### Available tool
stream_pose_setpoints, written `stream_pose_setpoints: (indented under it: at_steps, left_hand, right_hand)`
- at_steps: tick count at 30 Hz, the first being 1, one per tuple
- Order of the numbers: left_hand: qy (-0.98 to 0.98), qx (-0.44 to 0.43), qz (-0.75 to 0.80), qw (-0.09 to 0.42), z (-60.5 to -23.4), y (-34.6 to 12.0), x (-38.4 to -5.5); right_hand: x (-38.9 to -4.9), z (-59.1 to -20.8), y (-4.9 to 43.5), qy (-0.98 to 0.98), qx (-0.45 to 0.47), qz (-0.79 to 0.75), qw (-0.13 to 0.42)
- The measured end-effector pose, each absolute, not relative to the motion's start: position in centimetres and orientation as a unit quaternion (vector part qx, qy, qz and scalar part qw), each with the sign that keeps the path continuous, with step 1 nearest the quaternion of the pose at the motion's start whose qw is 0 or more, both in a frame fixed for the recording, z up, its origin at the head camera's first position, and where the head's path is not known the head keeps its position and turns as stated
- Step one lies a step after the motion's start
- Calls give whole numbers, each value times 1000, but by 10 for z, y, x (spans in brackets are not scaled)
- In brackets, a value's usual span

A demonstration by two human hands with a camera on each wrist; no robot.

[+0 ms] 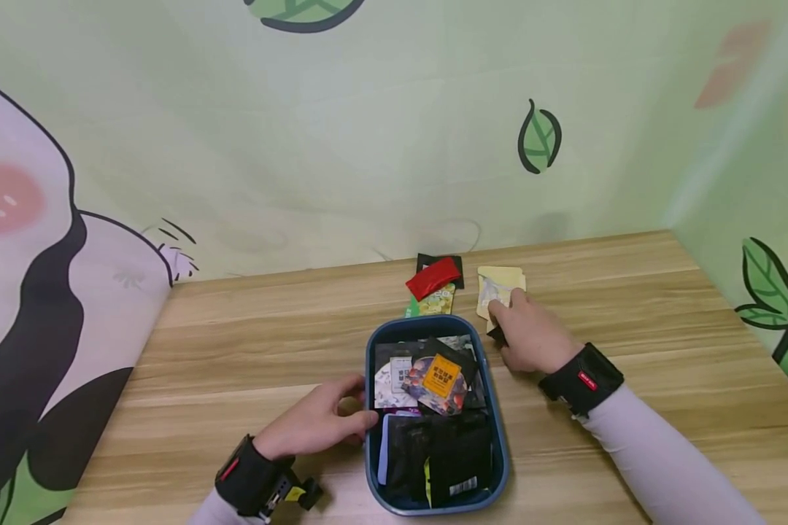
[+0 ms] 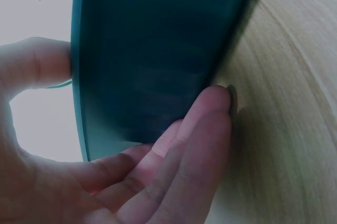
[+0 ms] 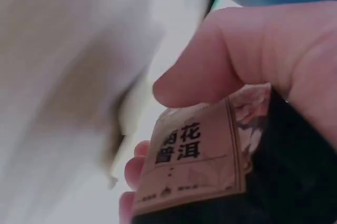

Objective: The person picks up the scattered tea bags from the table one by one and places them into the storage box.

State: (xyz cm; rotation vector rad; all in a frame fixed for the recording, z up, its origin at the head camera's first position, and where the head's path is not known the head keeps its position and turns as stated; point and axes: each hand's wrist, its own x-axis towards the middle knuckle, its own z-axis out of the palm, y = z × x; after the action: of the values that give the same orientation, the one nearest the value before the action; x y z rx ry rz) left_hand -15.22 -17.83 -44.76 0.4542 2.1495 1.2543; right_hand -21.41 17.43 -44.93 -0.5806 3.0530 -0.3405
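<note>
At the left side of a dark blue plastic bin [image 1: 503, 437], my left hand [image 1: 311, 421] holds the wall. Its thumb is at the rim and its fingers lie against the outer side, low by the table. Beyond the bin's far right corner, my right hand [image 1: 535, 334] pinches a black tea sachet [image 3: 184, 155] with a pinkish label between thumb and fingers. That hand partly covers pale yellow sachets [image 1: 502, 278] lying on the table. Inside the bin are a black sachet with an orange label [image 1: 441, 375], a black-and-white sachet [image 1: 387, 383] and black packets [image 1: 460, 452].
Behind the bin lies a small pile with a red sachet [image 1: 433, 278], a black one beneath and a green-and-yellow sachet [image 1: 438, 299]. The wooden table [image 1: 256, 328] meets a printed backdrop [image 1: 368, 146] at the back and on both sides.
</note>
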Motion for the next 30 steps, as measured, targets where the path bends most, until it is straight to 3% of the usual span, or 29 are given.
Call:
stream_pose_setpoints:
  at_steps: [8,16,30]
  left_hand:
    - [813,169,471,299,-448,-179,-152]
    - [811,173,473,299,-448,-179,-152]
    - [809,176,474,301,-447,-178,-152]
  right_hand:
    - [-204,-414,171,954,-225,-193,-41]
    - [-185,-388,149,924,-310,-218,-46]
    - [-167,-394,117,845,-464,-265,-25]
